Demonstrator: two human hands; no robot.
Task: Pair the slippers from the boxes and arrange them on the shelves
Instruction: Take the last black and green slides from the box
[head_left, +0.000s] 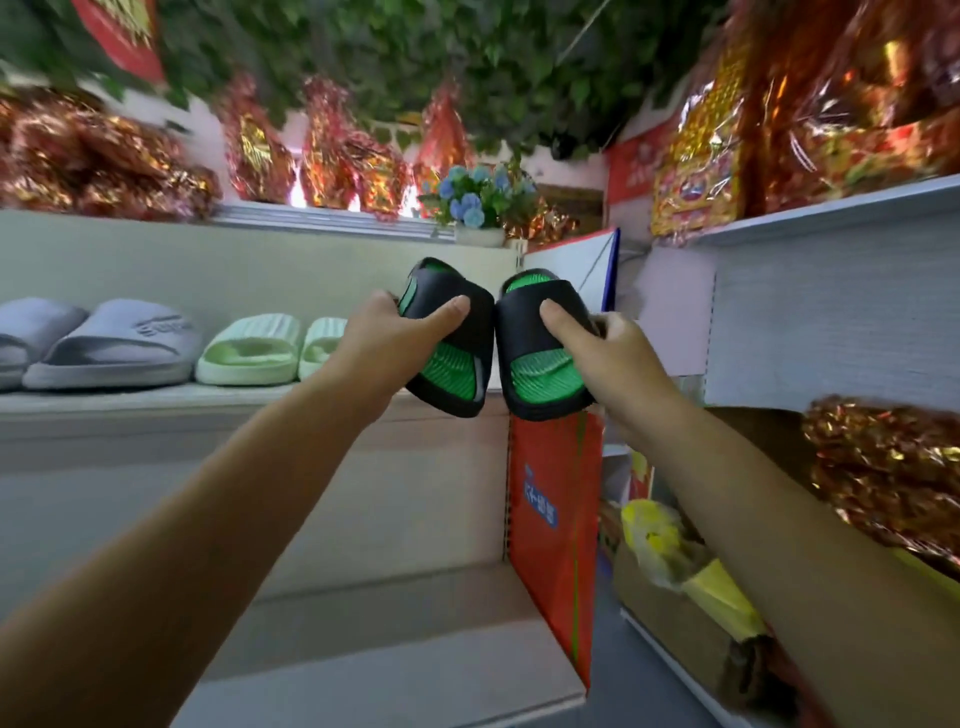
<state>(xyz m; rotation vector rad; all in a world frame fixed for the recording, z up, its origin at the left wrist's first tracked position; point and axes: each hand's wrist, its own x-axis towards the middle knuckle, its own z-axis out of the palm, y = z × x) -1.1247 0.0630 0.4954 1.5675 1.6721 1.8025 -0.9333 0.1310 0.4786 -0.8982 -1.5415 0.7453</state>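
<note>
Slippers, black with green footbeds: one (451, 338) gripped by left hand (387, 332), mate (543, 345) by right hand (610, 348), thumbs over straps, held touching above shelf (156, 397). Grey pair (98, 345) and mint pair (270, 348) already placed. Judged: this pair matched, not yet shelved.

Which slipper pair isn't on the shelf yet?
The black pair with green footbeds, held by the left hand and right hand; the grey pair and pale green pair sit on the shelf.
</note>
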